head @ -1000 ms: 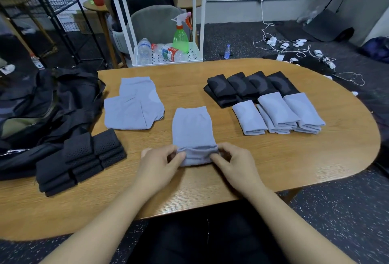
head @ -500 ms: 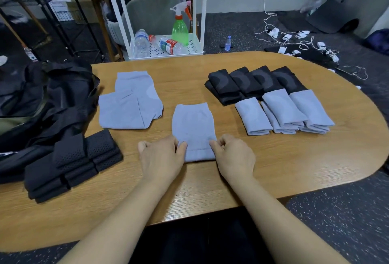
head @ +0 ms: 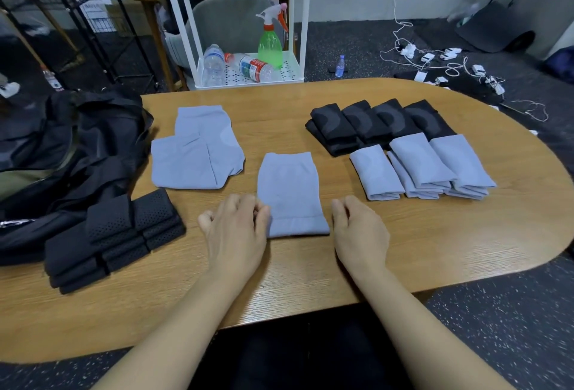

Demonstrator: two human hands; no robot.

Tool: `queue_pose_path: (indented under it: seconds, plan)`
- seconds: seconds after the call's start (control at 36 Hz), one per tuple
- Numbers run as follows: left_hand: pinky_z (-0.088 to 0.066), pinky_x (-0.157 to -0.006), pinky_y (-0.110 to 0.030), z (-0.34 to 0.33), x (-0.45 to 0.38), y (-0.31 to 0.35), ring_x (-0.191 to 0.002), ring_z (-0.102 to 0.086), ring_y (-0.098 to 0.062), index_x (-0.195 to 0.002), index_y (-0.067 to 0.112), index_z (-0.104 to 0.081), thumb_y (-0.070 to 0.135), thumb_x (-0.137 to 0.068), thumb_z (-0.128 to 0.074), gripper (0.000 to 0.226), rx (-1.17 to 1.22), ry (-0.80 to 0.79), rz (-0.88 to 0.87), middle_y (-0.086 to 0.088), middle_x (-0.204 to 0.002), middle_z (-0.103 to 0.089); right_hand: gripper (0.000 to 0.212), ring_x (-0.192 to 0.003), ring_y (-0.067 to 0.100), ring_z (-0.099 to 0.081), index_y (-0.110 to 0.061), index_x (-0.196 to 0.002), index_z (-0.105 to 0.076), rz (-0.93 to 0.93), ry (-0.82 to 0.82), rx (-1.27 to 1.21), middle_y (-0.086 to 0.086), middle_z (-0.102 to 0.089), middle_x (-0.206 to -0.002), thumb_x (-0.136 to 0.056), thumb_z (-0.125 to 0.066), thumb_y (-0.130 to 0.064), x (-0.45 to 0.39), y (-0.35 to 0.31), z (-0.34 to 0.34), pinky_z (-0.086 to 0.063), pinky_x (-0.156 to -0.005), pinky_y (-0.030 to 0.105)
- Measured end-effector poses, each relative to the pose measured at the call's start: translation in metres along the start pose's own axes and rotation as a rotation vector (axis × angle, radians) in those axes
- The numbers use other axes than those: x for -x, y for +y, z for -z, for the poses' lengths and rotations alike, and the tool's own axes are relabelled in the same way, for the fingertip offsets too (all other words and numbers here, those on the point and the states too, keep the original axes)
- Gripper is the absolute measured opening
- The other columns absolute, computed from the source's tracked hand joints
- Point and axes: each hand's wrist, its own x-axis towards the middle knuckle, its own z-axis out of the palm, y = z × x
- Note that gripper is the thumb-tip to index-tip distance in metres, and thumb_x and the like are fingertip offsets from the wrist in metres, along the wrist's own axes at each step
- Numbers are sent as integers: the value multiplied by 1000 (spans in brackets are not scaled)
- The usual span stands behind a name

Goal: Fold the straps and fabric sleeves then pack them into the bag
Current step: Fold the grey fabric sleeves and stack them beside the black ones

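Observation:
A grey-blue fabric sleeve (head: 289,194) lies flat on the wooden table (head: 450,243), its near end folded into a narrow band. My left hand (head: 236,231) rests at its lower left edge, curled fingertips touching the fabric. My right hand (head: 360,231) sits just off its lower right corner, loosely curled and holding nothing. Two unfolded grey sleeves (head: 195,153) overlap at the left. Folded black sleeves (head: 372,122) and folded grey sleeves (head: 422,166) form rows at the right. Stacked black perforated straps (head: 115,234) lie beside the black bag (head: 62,147).
Behind the table stands a white cart (head: 248,79) with water bottles and a green spray bottle (head: 270,44), and a grey chair (head: 230,19) behind it. Cables and chargers (head: 450,63) litter the floor at the back right. The table's near edge runs just under my forearms.
Both hands have let go of the sleeve's near end and moved outward to its sides. The folded band now lies flat. The view has shifted slightly.

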Motion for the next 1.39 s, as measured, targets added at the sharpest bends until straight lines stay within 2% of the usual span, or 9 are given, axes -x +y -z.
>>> queue_pose_path:
  seconds: [0.11, 0.22, 0.31, 0.42, 0.58, 0.78, 0.94, 1.22, 1.39]
  plan:
    - [-17, -84, -30, 9, 19, 7, -101, -49, -12, -101, 26, -63, 32, -98, -36, 28, 86, 22, -131, 10, -110, -58, 24, -77, 27, -56, -15, -88, -64, 390, 208, 90, 1, -61, -82, -95, -43, -25, 13, 3, 7, -41, -64, 36]
    - [-9, -112, -33, 4, 36, 27, -139, -34, -10, -140, 12, -49, 39, -101, -21, 56, 113, -193, -278, -1, -148, -46, 50, -130, 28, -49, -5, -133, -56, 802, -39, 278, 9, -57, -136, -91, -38, -26, 24, -1, -5, -31, -103, 40]
    - [21, -114, -27, 0, 36, 36, -148, 7, -4, -157, 15, -6, 59, -87, 13, 85, 40, -408, -193, 4, -163, -4, 60, -142, 24, -35, -4, -143, -45, 799, -188, 396, 10, -43, -150, -89, -34, -27, 22, 6, -19, -21, -110, 42]
    - [29, -110, -30, -4, 35, 31, -144, 28, -9, -154, 14, 11, 64, -67, 43, 105, -189, -508, -235, 1, -161, 18, 58, -140, 20, -36, -7, -143, -46, 747, -242, 469, 9, -43, -150, -94, -35, -37, 14, 18, -21, -21, -110, 41]
    - [-6, -116, -38, -8, 41, 19, -145, -27, -23, -144, 0, -42, 53, -102, -3, 78, -262, -448, -206, -14, -153, -37, 67, -143, 19, -31, -7, -145, -43, 664, -284, 433, 8, -39, -152, -105, -9, -48, 13, 21, -14, -18, -112, 39]
    - [-3, -117, -42, -4, 25, 7, -135, -47, -22, -136, 1, -54, 48, -103, -7, 74, -289, -428, -197, -12, -142, -53, 65, -139, 22, -40, -7, -142, -48, 615, -311, 322, 9, -43, -149, -104, -14, -48, 26, 14, -8, -23, -108, 36]
    - [22, -109, -49, -5, -1, -4, -149, -15, -12, -152, 18, -31, 54, -88, 13, 85, -319, -367, -250, 8, -159, -27, 56, -126, 25, -50, -12, -136, -54, 671, -300, 285, 8, -52, -143, -99, -32, -48, 40, 4, -6, -32, -96, 36]
    - [0, -111, -47, -14, -25, -23, -147, -25, -17, -144, 20, -47, 46, -100, -10, 64, -236, -372, -352, 0, -154, -39, 53, -115, 22, -54, -13, -131, -59, 674, -261, 264, 7, -57, -137, -98, -34, -45, 41, -2, -11, -43, -90, 38]
    - [-11, -105, -41, -15, -21, -11, -143, -24, -16, -138, 23, -53, 48, -98, -15, 60, -115, -259, -284, -5, -155, -36, 49, -119, 21, -49, -15, -135, -54, 637, -244, 102, 3, -55, -139, -100, -33, -42, 28, 0, -1, -27, -94, 34]
